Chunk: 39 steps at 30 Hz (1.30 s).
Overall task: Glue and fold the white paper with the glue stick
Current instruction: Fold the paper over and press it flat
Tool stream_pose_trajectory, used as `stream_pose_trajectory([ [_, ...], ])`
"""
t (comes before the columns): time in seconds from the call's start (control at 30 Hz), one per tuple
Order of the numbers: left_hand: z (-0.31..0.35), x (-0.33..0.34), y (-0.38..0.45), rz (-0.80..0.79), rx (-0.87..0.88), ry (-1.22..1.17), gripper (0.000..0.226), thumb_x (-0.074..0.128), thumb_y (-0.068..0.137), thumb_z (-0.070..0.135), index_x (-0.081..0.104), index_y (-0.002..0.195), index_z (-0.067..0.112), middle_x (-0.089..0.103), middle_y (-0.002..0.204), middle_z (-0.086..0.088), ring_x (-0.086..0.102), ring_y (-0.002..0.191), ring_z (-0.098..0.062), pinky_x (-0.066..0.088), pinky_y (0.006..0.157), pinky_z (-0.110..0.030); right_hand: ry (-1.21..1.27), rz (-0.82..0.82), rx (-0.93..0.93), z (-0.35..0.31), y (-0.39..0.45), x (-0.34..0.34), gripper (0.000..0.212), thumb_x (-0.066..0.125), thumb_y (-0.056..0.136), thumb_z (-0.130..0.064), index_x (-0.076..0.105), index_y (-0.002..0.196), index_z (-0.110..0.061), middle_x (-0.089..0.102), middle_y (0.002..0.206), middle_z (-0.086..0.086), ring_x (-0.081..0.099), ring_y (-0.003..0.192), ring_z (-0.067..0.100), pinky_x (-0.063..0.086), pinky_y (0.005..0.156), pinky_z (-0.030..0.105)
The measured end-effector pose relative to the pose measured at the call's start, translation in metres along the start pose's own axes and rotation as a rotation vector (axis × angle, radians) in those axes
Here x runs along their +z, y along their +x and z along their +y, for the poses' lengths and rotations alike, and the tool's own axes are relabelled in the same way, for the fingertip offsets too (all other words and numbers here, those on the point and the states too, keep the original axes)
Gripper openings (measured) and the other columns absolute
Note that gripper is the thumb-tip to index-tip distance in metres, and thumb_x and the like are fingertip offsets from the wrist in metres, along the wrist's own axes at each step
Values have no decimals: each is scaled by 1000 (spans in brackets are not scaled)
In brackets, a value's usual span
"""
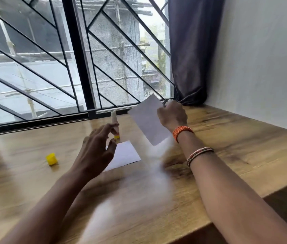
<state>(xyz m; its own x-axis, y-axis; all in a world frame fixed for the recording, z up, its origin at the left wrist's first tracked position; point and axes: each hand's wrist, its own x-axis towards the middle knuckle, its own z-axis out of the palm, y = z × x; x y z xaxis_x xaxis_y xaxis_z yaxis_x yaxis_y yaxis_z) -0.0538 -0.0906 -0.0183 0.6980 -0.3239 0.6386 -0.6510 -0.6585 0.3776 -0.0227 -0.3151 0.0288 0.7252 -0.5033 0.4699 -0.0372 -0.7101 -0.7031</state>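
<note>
A wooden surface (pixel 227 141) runs under a barred window. One white paper (pixel 125 154) lies flat, just this side of the upright, uncapped glue stick (pixel 115 123), likely kept ready. The left hand (pixel 95 148) hovers beside the stick, fingers loosely spread, holding nothing. Right of the stick, the right hand (pixel 172 115) pinches a second sheet (pixel 148 120) aloft, probably to bring it over.
</note>
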Motion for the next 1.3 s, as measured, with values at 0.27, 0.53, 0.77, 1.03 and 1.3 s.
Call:
stream_pose_trajectory([
  [0.27, 1, -22, 10, 157, -300, -219, 48, 36, 71, 67, 63, 84, 29, 68, 85, 5, 59, 88, -22, 38, 93, -43, 151, -325, -490, -27, -26, 17, 34, 45, 75, -22, 28, 46, -16, 31, 44, 0, 30, 44, 16, 21, 47, 30],
  [0.53, -21, -39, 9, 166, -546, -245, 32, 51, 56, 51, 67, 61, 23, 65, 68, -2, 61, 76, -29, 49, 84, -46, 169, -479, -516, -37, -44, 33, 19, 54, 82, -30, 59, 75, -13, 51, 62, 0, 48, 59, 16, 34, 55, 28],
  [0.77, -43, -52, 3, 247, -839, -347, 10, 64, 76, 15, 62, 70, 7, 53, 69, -10, 46, 67, -23, 37, 59, -29, 660, -625, 135, -45, -45, 29, 25, 67, 80, -31, 54, 83, -10, 56, 80, 10, 56, 71, 24, 52, 67, 36],
  [1.03, -42, -64, -8, 398, -979, -330, 19, 65, 62, 24, 52, 56, 12, 65, 75, -9, 63, 100, -37, 39, 103, -56, 680, -823, 332, -49, -63, 33, 44, 72, 84, -25, 54, 112, 4, 52, 92, 11, 61, 66, 22, 61, 56, 31],
  [1.3, -43, -62, -9, 117, -888, -277, 34, 63, 42, 37, 61, 65, 13, 55, 64, -1, 56, 111, -41, 32, 106, -60, 502, -684, 218, -42, -63, 31, 25, 73, 82, -16, 63, 98, 2, 65, 90, 12, 61, 65, 18, 55, 53, 27],
])
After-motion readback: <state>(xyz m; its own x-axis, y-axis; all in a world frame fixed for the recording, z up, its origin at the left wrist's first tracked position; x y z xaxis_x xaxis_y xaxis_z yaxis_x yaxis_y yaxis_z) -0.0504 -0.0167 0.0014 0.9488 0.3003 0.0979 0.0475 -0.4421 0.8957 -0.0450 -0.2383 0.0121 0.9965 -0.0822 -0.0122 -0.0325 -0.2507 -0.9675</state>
